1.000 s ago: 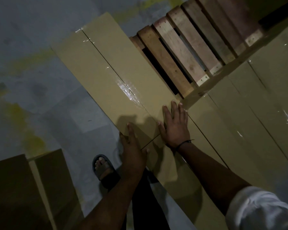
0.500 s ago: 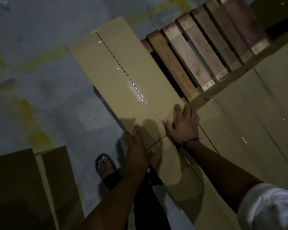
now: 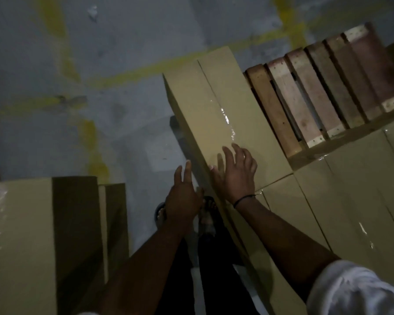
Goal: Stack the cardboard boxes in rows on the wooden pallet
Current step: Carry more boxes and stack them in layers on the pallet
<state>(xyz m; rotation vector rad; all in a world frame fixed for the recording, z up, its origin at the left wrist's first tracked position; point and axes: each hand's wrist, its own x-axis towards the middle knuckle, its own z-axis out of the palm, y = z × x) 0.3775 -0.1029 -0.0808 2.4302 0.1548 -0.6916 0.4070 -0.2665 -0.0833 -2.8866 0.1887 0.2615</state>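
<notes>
A: Head view first: where does the long box [image 3: 225, 114] sit?

B: Along the left edge of the pallet [image 3: 305, 94], beside the bare slats. Its near end butts against the row [image 3: 350, 189] laid across the front. I'd say that keeps the edge flush and the rows square.

A: And the hands?

B: Neither grips anything. The right hand [image 3: 234, 176] is over the box's top near that end, fingers spread and slightly bent; blur hides whether it touches. The left hand [image 3: 183, 196] is by the box's outer side, fingers straight.

A: Why top and side?

B: Likely to nudge it into line without lifting.

A: More to go?

B: Probably. Slats are uncovered, and spare boxes [image 3: 21, 235] wait on the floor [image 3: 100, 64] at left.
</notes>
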